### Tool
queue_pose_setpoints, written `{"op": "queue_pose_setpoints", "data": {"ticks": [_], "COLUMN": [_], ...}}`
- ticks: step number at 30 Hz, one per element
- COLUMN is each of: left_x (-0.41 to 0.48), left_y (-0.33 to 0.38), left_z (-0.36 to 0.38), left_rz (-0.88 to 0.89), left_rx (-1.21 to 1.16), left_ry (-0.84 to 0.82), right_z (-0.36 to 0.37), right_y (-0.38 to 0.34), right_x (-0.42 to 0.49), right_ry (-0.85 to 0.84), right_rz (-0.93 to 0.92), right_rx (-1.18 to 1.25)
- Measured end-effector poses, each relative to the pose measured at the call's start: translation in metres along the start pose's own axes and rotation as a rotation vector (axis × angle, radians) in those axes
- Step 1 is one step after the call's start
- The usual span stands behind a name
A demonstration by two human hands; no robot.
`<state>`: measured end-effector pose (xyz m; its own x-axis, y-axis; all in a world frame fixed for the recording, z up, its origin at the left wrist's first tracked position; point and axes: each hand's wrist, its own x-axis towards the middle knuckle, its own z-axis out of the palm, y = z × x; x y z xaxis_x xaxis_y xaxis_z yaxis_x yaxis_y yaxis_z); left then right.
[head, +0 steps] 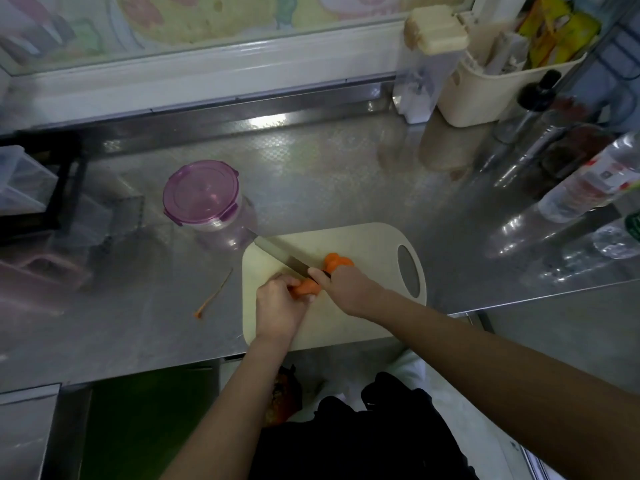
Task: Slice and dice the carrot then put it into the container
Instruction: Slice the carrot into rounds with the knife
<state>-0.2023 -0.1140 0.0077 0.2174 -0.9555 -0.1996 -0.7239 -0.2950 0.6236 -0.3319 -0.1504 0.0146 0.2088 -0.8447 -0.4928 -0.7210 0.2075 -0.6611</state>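
Pinning the carrot (306, 288) on the cutting board (363, 244) with the left hand (280, 303), curling fingers round it; gripping the knife (277, 251) in the right hand (343, 289), closing fingers round it; probably risking a cut fingertip by slicing just beside them; leaving the container (207, 202) lidded nearby.

You work in dim, cool light. It comes from the pale window (207, 15) beyond the cream plastic cutting board (346, 244), and a white streak of glare sits on the dimpled steel counter (329, 174) at its far edge. On the board the orange carrot (306, 288) reads fairly sharp. Left of the board the counter smears into grey blur; right of it the clear plastic bottles (595, 178) stretch and soften. Beyond it the white window sill (207, 74) bows. Below the board, deep shadow.
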Motion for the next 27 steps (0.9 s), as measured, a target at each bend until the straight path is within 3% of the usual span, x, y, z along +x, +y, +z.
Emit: {"op": "queue_pose_setpoints", "data": {"ticks": [13,19,24,27], "left_x": [0.001,0.005,0.004,0.002], "left_y": [0.009,0.01,0.008,0.009], "left_z": [-0.009,-0.012,-0.012,-0.013], "left_rz": [-0.083,-0.117,-0.073,-0.063], "left_rx": [-0.064,-0.105,-0.085,-0.078], "left_ry": [-0.032,-0.06,-0.068,-0.058], "right_z": [-0.004,-0.024,-0.021,-0.015], "right_y": [-0.001,0.037,0.04,0.029], "right_x": [-0.014,-0.05,-0.054,-0.047], "right_ry": [-0.005,-0.043,-0.145,-0.14], "right_rz": [-0.041,0.1,0.188,0.108], "right_rx": [0.045,0.075,-0.163,-0.195]}}
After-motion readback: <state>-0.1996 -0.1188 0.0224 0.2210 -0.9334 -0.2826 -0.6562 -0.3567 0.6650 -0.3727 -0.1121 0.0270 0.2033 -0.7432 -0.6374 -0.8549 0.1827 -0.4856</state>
